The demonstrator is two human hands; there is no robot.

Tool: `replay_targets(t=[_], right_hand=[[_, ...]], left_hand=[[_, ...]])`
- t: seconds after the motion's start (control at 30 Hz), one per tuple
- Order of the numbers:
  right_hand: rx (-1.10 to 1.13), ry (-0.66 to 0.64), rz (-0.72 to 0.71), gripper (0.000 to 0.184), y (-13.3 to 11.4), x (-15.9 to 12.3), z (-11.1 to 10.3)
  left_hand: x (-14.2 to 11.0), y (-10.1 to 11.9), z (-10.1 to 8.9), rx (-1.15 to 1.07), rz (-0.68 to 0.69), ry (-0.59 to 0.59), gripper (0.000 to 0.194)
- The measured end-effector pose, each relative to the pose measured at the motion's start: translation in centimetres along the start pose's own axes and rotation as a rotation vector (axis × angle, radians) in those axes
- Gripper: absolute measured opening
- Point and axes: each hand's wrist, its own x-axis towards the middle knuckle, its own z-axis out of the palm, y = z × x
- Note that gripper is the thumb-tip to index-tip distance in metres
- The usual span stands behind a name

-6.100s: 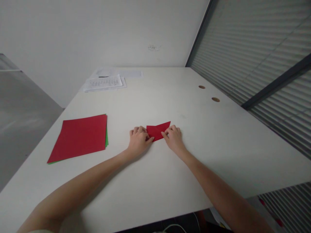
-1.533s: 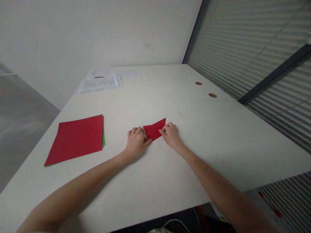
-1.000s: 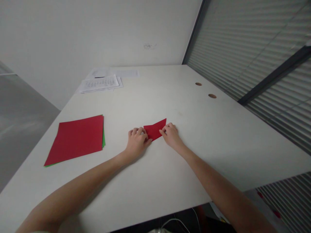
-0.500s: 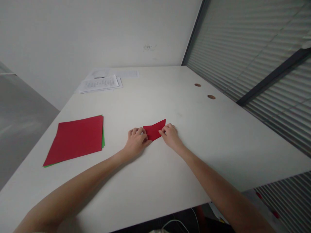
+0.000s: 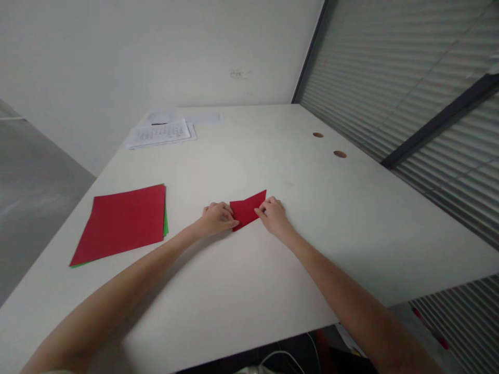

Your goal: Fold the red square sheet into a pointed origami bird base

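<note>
A small folded piece of red paper (image 5: 248, 208) lies on the white table in front of me, its top edge dipping in the middle. My left hand (image 5: 218, 217) is closed on its left end, thumb and fingers pinching near the lower left corner. At the right end my right hand (image 5: 273, 213) pinches the paper between thumb and forefinger. Fingertips cover parts of both ends, so the folds there are hidden.
Left of my hands lies a stack of red sheets (image 5: 120, 223) with green paper (image 5: 166, 221) showing beneath. Printed papers (image 5: 159, 133) rest at the table's far left. Two round holes pierce the table (image 5: 249, 291) near the window blinds (image 5: 413, 78).
My left hand has turned and drawn back slightly to the left, uncovering the paper's lower left corner. Over the longer span the view shifted a little; the right hand keeps its pinch.
</note>
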Motion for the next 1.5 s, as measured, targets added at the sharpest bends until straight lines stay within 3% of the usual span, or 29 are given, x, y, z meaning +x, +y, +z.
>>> replay_targets(t=[0.2, 0.33, 0.57, 0.63, 0.83, 1.0, 1.2, 1.5], right_hand=[[-0.004, -0.013, 0.007, 0.018, -0.1, 0.0, -0.2], [-0.005, -0.017, -0.01, 0.019, 0.1, 0.0, -0.2], [0.003, -0.002, -0.045, 0.019, 0.3, 0.2, 0.0], [0.001, -0.012, -0.04, 0.018, 0.3, 0.2, 0.0], [0.001, -0.003, -0.045, 0.018, 0.4, 0.1, 0.1], [-0.007, 0.007, -0.055, 0.019, 0.4, 0.1, 0.1], [-0.024, 0.02, -0.056, 0.018, 0.5, 0.1, 0.2], [-0.031, 0.005, -0.036, 0.016, 0.3, 0.1, 0.1]], left_hand=[[-0.2, 0.0, 1.2, 0.132, 0.053, 0.083, 0.009], [-0.4, -0.3, 1.4, 0.188, 0.137, 0.086, 0.025], [-1.6, -0.1, 1.0, 0.418, 0.606, 0.045, 0.035], [-1.8, 0.3, 0.8, 0.487, 0.686, 0.039, 0.038], [-2.2, 1.2, 1.0, 0.575, 0.671, 0.039, 0.046], [-2.3, 0.9, 1.1, 0.515, 0.657, 0.038, 0.049], [-1.9, 0.5, 1.3, 0.431, 0.738, 0.029, 0.043], [-1.5, 0.8, 1.4, 0.373, 0.716, 0.022, 0.046]])
